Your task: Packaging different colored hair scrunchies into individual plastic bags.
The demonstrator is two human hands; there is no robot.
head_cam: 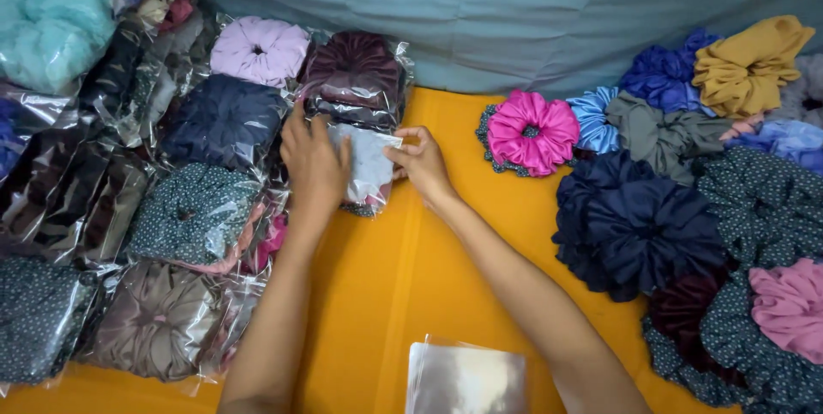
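Note:
My left hand (314, 167) and my right hand (422, 162) both grip a clear plastic bag (367, 162) with a scrunchie inside, held over the orange cloth (403, 268). The left hand lies flat on the bag's left side. The right hand pinches its top right corner. A dark maroon bagged scrunchie (355, 76) sits just behind the bag.
Several bagged scrunchies (193, 213) are stacked at the left. Loose scrunchies lie at the right: a pink one (532, 132), a navy one (645, 227), a mustard one (748, 67). A stack of empty clear bags (465, 378) lies at the near edge. A teal cloth (514, 11) hangs behind.

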